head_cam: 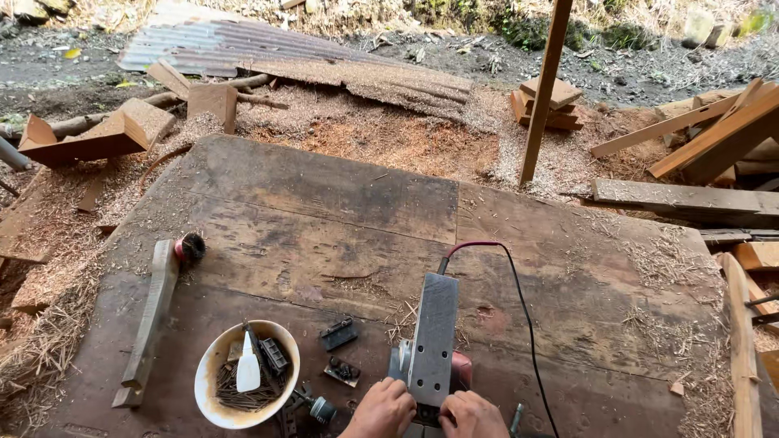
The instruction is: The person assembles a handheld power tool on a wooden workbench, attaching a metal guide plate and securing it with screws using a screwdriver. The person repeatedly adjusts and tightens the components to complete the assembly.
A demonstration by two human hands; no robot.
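An electric hand planer (432, 337) lies upside down on a dark wooden worktop (324, 211), its flat grey metal sole facing up. My left hand (381, 410) and my right hand (471, 415) both rest on its near end at the bottom edge of the view, fingers curled against the body. A black and red cable (519, 300) runs from the planer's far end back toward me. Two small black metal parts (338, 333) lie just left of the planer.
A white bowl (208, 369) left of my hands holds nails, a small white bottle and black bits. A curved wooden handle (150, 320) lies further left. Sawdust, timber offcuts, a leaning post (545, 89) and corrugated sheet (243, 45) surround the worktop.
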